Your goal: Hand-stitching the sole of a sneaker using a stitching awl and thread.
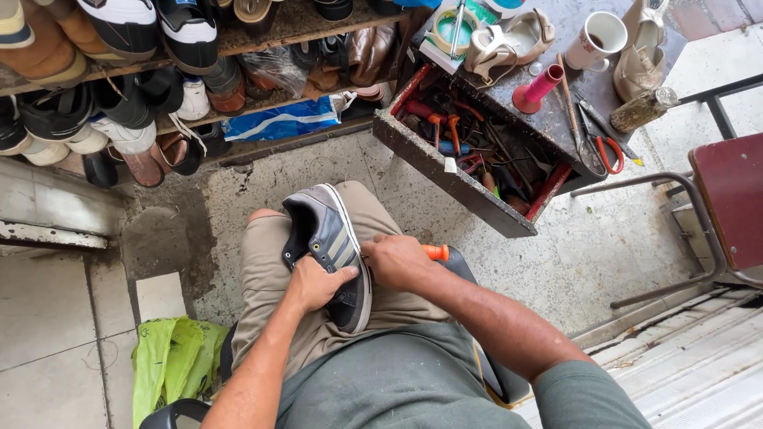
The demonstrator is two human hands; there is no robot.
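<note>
- My left hand [315,284] sits over my lap, fingers curled and closed in a grip, thumb stretched out towards the right.
- My left forearm runs bare from the lower edge of the view up to that hand, wrist nearly straight.
- My right hand [395,259] lies just beside the left, knuckles up, fingers folded into a closed fist-like grip.
- My right forearm enters from the lower right corner, bare below a grey-green short sleeve, and angles up and left to the wrist.
- Both hands are close together, nearly touching, above my thighs.
- I am seated, knees bent, legs in khaki shorts.
</note>
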